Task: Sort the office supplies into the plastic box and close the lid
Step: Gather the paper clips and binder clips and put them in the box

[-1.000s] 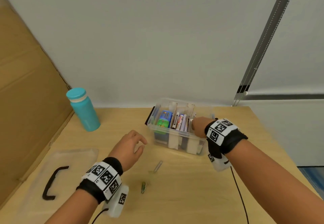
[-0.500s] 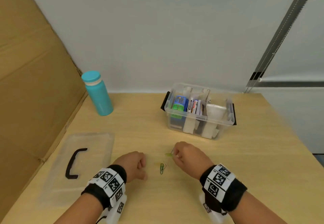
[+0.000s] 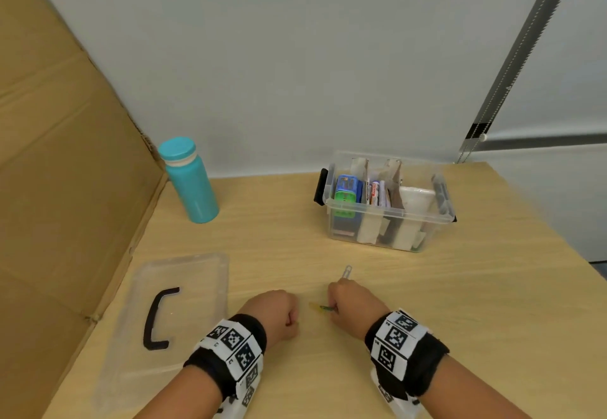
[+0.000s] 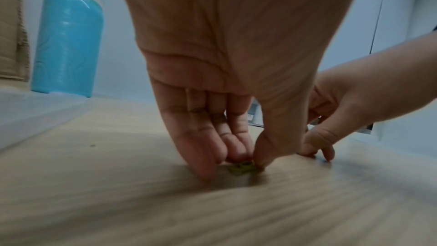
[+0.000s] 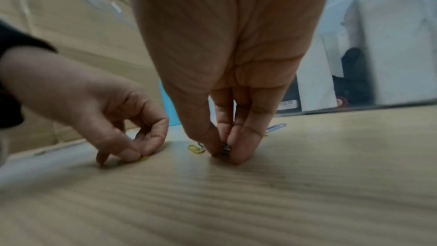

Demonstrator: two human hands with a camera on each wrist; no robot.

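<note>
Head view, lower centre: I note my right hand (image 3: 353, 303) pinching a dark paper clip (image 5: 225, 149) against the table (image 3: 460, 287), left hand (image 3: 274, 315) pinching a yellow-green clip (image 4: 242, 166) alongside.

Green paper clip (image 3: 326, 307) pinched at right hand (image 3: 353, 303); left hand (image 3: 274, 315) fisted alongside; silver clip (image 3: 346, 271) beyond.

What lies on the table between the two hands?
A yellow paper clip lies on the table between the left hand and the right hand; the head and right wrist views show it.
</note>
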